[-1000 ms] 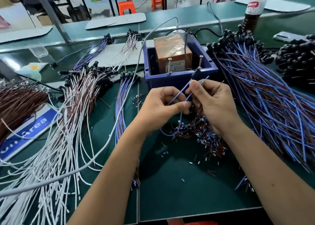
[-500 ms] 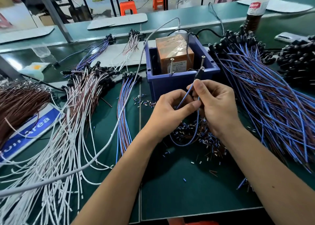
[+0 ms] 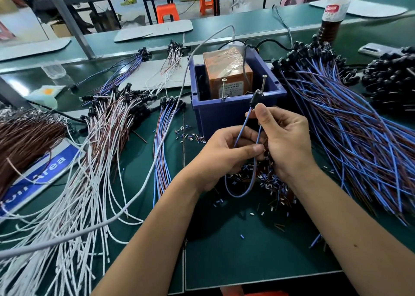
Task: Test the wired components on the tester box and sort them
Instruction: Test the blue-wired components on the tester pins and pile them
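pinching one blue-wired component (image 3: 254, 101) in both grips, right hand (image 3: 285, 143) just under its black head, left hand (image 3: 221, 159) lower on the leads; its long axis points up at the tester box (image 3: 235, 114), screw posts just beyond, nearest my right.

Both hands, left (image 3: 221, 155) and right (image 3: 284, 138), pinch a blue-wired component (image 3: 254, 99) before the blue tester box (image 3: 238, 114).

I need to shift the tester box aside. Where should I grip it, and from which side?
Grip the blue tester box by its left and right rim edges, from above. Its front is blocked by both hands, and screws and cables stick up inside.
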Demonstrator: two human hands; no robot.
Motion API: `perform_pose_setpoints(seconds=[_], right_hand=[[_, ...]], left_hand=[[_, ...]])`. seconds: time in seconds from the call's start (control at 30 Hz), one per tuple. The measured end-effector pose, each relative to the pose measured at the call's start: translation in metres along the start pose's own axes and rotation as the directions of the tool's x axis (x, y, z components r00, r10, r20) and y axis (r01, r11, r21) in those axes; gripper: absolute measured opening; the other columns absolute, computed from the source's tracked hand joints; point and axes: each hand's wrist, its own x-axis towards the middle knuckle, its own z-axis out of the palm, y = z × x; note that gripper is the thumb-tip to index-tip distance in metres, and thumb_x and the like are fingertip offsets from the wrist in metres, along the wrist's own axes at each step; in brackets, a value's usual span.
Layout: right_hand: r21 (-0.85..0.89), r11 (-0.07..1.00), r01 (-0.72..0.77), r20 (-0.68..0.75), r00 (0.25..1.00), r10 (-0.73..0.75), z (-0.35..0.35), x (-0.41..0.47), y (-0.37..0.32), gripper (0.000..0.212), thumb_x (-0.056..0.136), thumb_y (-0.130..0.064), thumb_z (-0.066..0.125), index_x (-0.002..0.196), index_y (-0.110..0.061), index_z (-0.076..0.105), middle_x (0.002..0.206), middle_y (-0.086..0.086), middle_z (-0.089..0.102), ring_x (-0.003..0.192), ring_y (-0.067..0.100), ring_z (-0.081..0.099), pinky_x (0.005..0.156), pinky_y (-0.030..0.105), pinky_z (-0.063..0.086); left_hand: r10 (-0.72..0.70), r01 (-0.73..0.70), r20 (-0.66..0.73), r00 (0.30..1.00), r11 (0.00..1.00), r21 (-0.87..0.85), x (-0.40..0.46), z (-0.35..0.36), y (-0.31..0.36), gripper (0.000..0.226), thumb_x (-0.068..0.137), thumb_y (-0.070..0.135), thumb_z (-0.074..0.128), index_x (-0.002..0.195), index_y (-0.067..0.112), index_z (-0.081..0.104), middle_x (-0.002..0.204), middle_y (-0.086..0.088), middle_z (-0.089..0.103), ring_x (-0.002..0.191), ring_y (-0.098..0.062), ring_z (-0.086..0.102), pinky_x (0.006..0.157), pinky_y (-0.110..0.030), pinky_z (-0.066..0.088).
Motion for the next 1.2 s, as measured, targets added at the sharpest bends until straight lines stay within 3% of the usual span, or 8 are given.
perform_pose_setpoints(seconds=[0.13,0.23,0.37,0.57,0.7,0.83,1.07,1.2], right_hand=[[0.030,0.998,-0.049,0.041,0.998,0.048,-0.005,0.002,0.002,0.024,0.087,-0.037,0.072,0.081,-0.016,0.079,0.060,-0.008,0.063,0.049,0.004,0.054,0.046,0.019,0.044],[-0.010,0.998,-0.060,0.046,0.997,0.060,-0.011,0.004,0.004,0.019,0.087,-0.033,0.076,0.081,-0.016,0.080,0.060,-0.001,0.057,0.049,0.009,0.043,0.043,0.021,0.035],[-0.103,0.994,-0.019,0.043,0.999,0.024,-0.013,0.004,0.005,0.019,0.093,-0.027,0.077,0.081,-0.012,0.079,0.059,0.001,0.061,0.046,0.011,0.047,0.039,0.023,0.039],[-0.046,0.999,0.006,-0.087,0.996,-0.010,-0.026,0.010,0.000,0.022,0.096,-0.032,0.075,0.082,-0.017,0.080,0.063,0.002,0.062,0.048,0.012,0.048,0.040,0.023,0.038],[-0.187,0.977,0.102,0.008,0.995,-0.102,-0.021,0.005,0.002,0.038,0.103,-0.043,0.062,0.085,-0.013,0.077,0.062,0.003,0.063,0.046,0.015,0.049,0.040,0.022,0.035],[-0.272,0.948,0.162,0.142,0.982,-0.127,-0.018,0.001,0.003,0.038,0.103,-0.040,0.063,0.075,-0.017,0.074,0.059,0.004,0.064,0.045,0.011,0.053,0.044,0.020,0.040],[-0.077,0.989,0.125,-0.051,0.990,-0.130,-0.027,0.005,-0.003,0.034,0.102,-0.040,0.066,0.080,-0.016,0.075,0.059,0.004,0.062,0.043,0.014,0.049,0.040,0.021,0.037],[-0.081,0.984,0.157,0.073,0.986,-0.151,-0.020,0.000,-0.004,0.017,0.098,-0.033,0.070,0.099,-0.017,0.077,0.066,0.004,0.066,0.044,0.011,0.051,0.039,0.018,0.038]], left_hand=[[-0.058,0.052,-0.129,0.990,0.997,-0.048,0.002,-0.009,0.003,0.016,0.101,0.003,0.054,0.095,0.008,0.068,0.063,0.005,0.050,0.045,-0.002,0.030,0.040,-0.016,0.018],[-0.049,0.047,-0.220,0.974,0.999,-0.015,0.002,-0.016,0.003,0.022,0.105,0.008,0.053,0.090,0.006,0.069,0.059,0.006,0.042,0.045,-0.005,0.025,0.040,-0.017,0.018],[-0.022,0.031,-0.251,0.968,0.999,0.030,0.001,-0.020,0.001,0.027,0.106,0.013,0.055,0.083,0.007,0.068,0.054,0.008,0.040,0.042,-0.004,0.025,0.038,-0.016,0.020],[0.040,-0.044,-0.273,0.961,0.999,-0.010,-0.001,-0.029,0.003,0.032,0.104,0.009,0.057,0.076,0.012,0.072,0.056,0.005,0.041,0.042,-0.005,0.025,0.038,-0.016,0.021],[0.094,-0.103,-0.316,0.944,0.995,-0.009,-0.001,-0.027,0.003,0.030,0.103,0.010,0.059,0.078,0.013,0.076,0.059,0.003,0.045,0.040,-0.004,0.025,0.038,-0.015,0.021],[0.195,-0.194,-0.368,0.909,0.980,0.038,-0.001,-0.026,0.005,0.023,0.098,0.014,0.063,0.079,0.013,0.075,0.058,0.003,0.046,0.042,-0.004,0.029,0.040,-0.014,0.023],[0.305,-0.318,-0.348,0.886,0.948,0.019,-0.005,-0.027,0.010,0.020,0.095,0.016,0.065,0.080,0.014,0.077,0.058,0.000,0.043,0.048,-0.010,0.028,0.042,-0.017,0.024],[0.359,-0.398,-0.392,0.847,0.917,-0.020,-0.005,-0.025,0.011,0.018,0.096,0.017,0.066,0.085,0.012,0.079,0.060,-0.002,0.050,0.044,-0.007,0.030,0.042,-0.016,0.025]])
